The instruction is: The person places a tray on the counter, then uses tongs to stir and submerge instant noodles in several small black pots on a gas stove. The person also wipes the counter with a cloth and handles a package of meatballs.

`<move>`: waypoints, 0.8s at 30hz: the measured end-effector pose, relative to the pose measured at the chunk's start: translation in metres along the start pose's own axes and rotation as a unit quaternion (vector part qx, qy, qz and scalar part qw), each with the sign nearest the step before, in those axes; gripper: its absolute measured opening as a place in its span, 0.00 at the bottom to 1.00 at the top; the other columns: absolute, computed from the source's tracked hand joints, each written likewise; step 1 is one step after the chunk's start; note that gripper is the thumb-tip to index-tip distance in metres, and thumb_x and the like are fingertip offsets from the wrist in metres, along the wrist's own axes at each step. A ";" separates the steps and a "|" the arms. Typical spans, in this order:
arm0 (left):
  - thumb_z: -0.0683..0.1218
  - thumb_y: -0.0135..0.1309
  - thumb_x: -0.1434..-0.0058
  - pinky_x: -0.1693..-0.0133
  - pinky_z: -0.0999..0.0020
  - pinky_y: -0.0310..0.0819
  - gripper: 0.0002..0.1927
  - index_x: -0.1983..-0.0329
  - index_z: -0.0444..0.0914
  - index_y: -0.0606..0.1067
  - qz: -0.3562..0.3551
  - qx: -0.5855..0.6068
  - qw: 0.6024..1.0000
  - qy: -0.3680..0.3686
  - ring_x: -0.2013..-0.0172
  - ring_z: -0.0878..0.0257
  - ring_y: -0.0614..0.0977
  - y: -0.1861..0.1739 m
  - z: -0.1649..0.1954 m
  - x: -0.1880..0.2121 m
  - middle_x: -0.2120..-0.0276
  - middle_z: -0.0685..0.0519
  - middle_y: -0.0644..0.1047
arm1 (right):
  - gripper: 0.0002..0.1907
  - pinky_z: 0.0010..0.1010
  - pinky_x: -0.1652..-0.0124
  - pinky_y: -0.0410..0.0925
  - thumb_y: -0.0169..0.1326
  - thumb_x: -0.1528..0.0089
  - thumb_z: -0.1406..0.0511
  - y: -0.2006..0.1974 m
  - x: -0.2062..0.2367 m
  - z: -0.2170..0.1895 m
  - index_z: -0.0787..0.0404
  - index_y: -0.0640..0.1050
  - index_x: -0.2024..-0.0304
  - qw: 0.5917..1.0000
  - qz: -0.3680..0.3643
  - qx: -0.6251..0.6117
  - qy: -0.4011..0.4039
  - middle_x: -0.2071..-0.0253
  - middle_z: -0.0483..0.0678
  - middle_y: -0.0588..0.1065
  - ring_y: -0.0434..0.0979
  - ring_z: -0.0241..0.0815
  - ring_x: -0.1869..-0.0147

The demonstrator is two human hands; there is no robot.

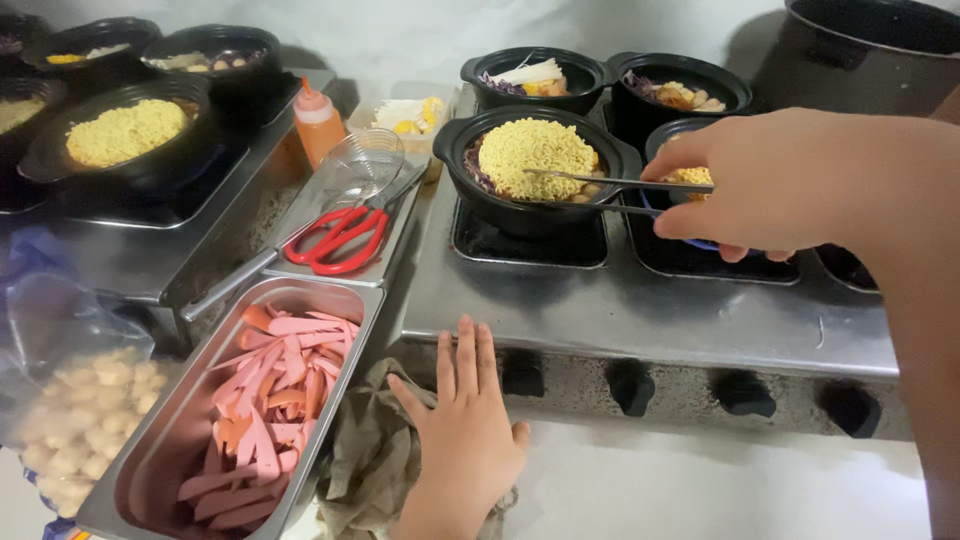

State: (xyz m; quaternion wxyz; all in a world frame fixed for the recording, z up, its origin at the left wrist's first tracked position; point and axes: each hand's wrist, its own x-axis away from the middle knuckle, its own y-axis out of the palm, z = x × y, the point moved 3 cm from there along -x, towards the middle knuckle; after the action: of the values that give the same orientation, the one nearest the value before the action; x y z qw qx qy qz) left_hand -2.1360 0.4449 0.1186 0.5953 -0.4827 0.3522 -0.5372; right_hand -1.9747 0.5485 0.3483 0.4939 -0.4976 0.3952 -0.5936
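Observation:
My right hand (770,185) grips metal tongs (590,190), whose tips reach over a black clay pot (535,170) with a block of yellow noodles (535,155) on the steel stove. My left hand (465,420) lies flat, fingers apart, on a crumpled grey-brown cloth (370,460) at the stove's front edge. Just left of that hand stands a steel tray (170,440) of pink sausage slices (265,400).
Behind are two more black pots (680,85) with toppings, a large dark pot (860,50), red scissors (340,240) on a small tray, a clear cup (365,165), an orange squeeze bottle (318,120). Left: further noodle pots (125,140), a bag of pale balls (85,410). Black stove knobs (630,385) line the front.

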 end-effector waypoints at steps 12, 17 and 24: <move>0.57 0.63 0.47 0.40 0.16 0.26 0.62 0.22 0.41 0.34 -0.006 -0.002 1.000 -0.008 0.25 0.53 0.38 -0.001 0.002 0.001 0.21 0.54 0.35 | 0.27 0.36 0.55 0.72 0.54 0.33 0.51 0.021 0.020 0.008 0.36 0.72 0.31 0.990 0.040 -0.133 0.031 0.67 0.49 0.81 0.84 0.40 0.59; 0.57 0.63 0.47 0.40 0.16 0.27 0.61 0.22 0.42 0.35 0.001 -0.008 1.000 -0.009 0.25 0.54 0.39 0.001 0.002 0.002 0.21 0.54 0.36 | 0.27 0.36 0.58 0.72 0.53 0.33 0.52 0.038 0.029 0.006 0.36 0.71 0.29 0.975 0.019 -0.219 0.020 0.65 0.48 0.81 0.83 0.42 0.62; 0.57 0.63 0.48 0.40 0.15 0.28 0.61 0.22 0.42 0.37 0.013 -0.019 1.000 -0.006 0.25 0.53 0.40 0.003 0.001 0.001 0.21 0.54 0.38 | 0.28 0.36 0.57 0.70 0.50 0.31 0.51 0.056 0.034 0.002 0.36 0.68 0.27 0.961 0.010 -0.271 0.047 0.65 0.48 0.80 0.80 0.40 0.62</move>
State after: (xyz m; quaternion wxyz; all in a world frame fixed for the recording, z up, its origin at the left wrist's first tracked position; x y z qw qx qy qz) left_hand -2.1337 0.4443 0.1166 0.5948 -0.4924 0.3653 -0.5199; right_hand -1.9622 0.5039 0.3019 0.3276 -0.5801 0.5691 -0.4819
